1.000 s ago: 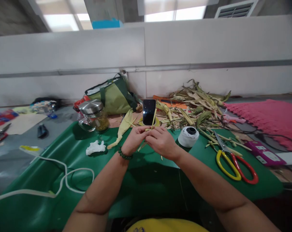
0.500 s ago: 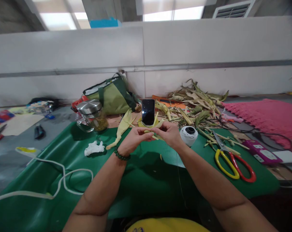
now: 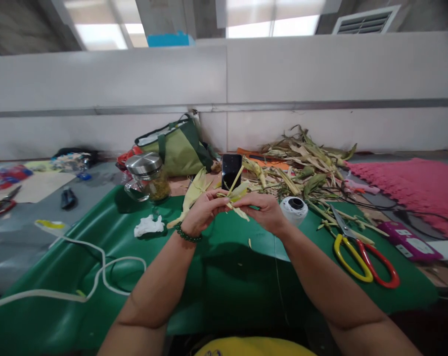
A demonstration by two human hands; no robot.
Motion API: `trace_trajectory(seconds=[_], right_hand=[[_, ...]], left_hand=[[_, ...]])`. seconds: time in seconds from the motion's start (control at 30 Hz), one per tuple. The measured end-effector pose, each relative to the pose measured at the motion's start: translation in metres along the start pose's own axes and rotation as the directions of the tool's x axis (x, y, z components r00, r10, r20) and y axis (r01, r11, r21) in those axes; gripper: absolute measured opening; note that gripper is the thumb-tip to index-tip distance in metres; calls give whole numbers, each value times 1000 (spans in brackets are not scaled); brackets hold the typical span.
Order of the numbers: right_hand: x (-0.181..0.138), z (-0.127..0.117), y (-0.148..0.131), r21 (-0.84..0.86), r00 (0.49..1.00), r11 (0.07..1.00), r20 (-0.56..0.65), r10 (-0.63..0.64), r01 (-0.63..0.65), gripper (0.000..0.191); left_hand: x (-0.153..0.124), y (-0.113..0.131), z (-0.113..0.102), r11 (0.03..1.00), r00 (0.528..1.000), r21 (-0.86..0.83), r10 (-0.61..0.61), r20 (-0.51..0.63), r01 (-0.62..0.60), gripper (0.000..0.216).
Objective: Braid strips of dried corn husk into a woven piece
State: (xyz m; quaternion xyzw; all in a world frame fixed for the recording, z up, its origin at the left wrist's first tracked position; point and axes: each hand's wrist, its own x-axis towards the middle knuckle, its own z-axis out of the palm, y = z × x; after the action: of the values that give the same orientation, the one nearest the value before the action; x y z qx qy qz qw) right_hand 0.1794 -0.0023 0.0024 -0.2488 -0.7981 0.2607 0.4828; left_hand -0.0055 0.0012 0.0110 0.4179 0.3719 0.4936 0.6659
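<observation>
Between my two hands is a pale yellow-green corn husk (image 3: pixel 240 192), made up of several thin strips, held up over the green mat (image 3: pixel 224 287). My left hand (image 3: pixel 205 210), with a green bead bracelet (image 3: pixel 188 235) at the wrist, pinches the husk's left side. The fingertips of my right hand (image 3: pixel 263 208) close on its right side. Just behind the husk stands a dark phone (image 3: pixel 231 165), partly covered by it. A larger corn husk piece (image 3: pixel 190 198) lies beyond my left hand. A white thread spool (image 3: pixel 294 210) stands beside my right wrist.
Scissors with yellow and red handles (image 3: pixel 363 252) lie at the right. A glass jar (image 3: pixel 159 189), crumpled white tissue (image 3: pixel 149 226) and a white cord (image 3: pixel 103 264) are on the left. Behind are a green bag (image 3: pixel 185 153) and a husk heap (image 3: pixel 301 153).
The husk has been raised and turned, and more of its strips now show between my fingers. My hands are slightly further apart. The whole view has shifted a little.
</observation>
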Motion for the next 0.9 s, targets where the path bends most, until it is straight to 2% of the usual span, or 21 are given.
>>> trace_trajectory(seconds=[0.13, 0.2, 0.27, 0.37, 0.43, 0.53, 0.6, 0.7, 0.8, 0.9], right_hand=[[0, 5, 3, -92, 997, 994, -48, -58, 54, 19], [0, 6, 4, -83, 997, 997, -75, -6, -1, 21], [0, 6, 3, -45, 991, 992, -69, 114, -117, 24], [1, 3, 3, 41, 951, 950, -7, 309, -308, 27], [2, -1, 4, 96, 920, 916, 67, 385, -390, 28], [4, -7, 7, 162, 887, 878, 199, 418, -450, 30], [4, -6, 10, 184, 880, 869, 230, 416, -459, 30], [2, 0, 13, 113, 887, 885, 169, 431, -452, 26], [-1, 7, 15, -43, 911, 913, 64, 407, -405, 21], [-3, 11, 13, -170, 919, 908, 24, 393, -384, 19]], left_hand=[[0, -4, 3, 994, 999, 96, 43, 32, -46, 22], [0, -5, 4, 972, 994, 210, 91, 58, -102, 20], [-1, -6, 5, 936, 988, 315, 137, 77, -154, 17], [-4, -5, 7, 890, 980, 413, 166, 106, -195, 14], [-6, -4, 8, 863, 974, 455, 161, 161, -218, 10], [-7, -1, 8, 835, 960, 498, 120, 254, -236, 7], [-7, -1, 7, 808, 958, 534, 124, 259, -249, 7], [-6, -4, 6, 745, 958, 606, 174, 230, -281, 5], [-5, -9, 7, 670, 950, 673, 222, 221, -313, 5], [-5, -12, 8, 637, 945, 699, 228, 233, -326, 7]])
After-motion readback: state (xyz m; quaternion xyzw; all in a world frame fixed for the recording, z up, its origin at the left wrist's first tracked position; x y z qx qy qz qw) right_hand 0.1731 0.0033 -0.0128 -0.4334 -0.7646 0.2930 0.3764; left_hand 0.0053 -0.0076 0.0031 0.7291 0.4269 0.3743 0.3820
